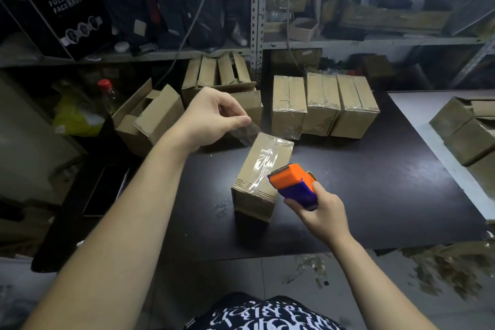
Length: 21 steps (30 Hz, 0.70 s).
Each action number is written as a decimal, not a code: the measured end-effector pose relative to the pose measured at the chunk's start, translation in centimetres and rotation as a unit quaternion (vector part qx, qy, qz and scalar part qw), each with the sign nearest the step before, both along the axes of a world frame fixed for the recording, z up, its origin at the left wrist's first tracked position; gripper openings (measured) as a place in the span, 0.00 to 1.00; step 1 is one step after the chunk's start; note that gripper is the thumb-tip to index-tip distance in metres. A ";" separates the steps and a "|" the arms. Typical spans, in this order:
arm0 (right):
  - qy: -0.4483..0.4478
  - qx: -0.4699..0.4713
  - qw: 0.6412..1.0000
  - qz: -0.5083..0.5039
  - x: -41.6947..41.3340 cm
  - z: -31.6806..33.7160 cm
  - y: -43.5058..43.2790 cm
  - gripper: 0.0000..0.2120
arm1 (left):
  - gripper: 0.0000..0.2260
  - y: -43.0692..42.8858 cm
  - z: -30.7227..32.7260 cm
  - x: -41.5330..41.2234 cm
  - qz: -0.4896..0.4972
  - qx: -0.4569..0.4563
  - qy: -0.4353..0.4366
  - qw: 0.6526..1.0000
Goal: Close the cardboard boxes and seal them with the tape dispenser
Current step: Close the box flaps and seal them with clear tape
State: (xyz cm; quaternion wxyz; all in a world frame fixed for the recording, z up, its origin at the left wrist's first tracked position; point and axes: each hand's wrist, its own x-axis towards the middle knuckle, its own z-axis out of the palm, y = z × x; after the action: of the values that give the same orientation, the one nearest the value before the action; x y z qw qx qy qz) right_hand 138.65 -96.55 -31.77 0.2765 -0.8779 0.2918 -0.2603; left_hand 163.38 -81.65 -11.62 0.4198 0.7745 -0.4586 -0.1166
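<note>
Cluttered metal shelving (258, 21) is blurring into shadow behind the dark table (375, 195), its contents hard to make out. A closed cardboard box (261, 177) is being kept at the table's middle, clear tape glinting along its top. Beyond the box, the tape's loose end (247, 130) is being pinched by the left hand (211, 115). Just right of the box, the orange-and-blue tape dispenser (293, 185) is being gripped by the right hand (318, 211), its roll mostly hidden. Behind the box, three sealed boxes (324, 104) are being kept upright.
</note>
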 end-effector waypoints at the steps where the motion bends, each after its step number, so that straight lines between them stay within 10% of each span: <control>1: 0.000 0.000 1.000 0.006 0.1 0.2 0.1 0.27 | 0.01 0.1 -0.1 0.4 0.012 -0.009 0.010 1.000; 11: -0.010 0.009 1.000 0.014 0.0 -0.1 0.0 0.37 | 0.03 -0.2 -0.2 0.9 0.002 -0.032 -0.029 0.999; 21: -0.019 0.115 0.992 -0.054 0.7 1.6 0.6 0.16 | 0.04 -0.7 0.5 -1.4 -0.129 -0.071 -0.091 0.985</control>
State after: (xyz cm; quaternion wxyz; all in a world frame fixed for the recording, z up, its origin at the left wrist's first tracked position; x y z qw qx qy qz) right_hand 139.36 -95.97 -30.18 0.3666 -0.8181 0.3615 -0.2563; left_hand 161.97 -82.33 -11.14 0.4119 0.6845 -0.5979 -0.0662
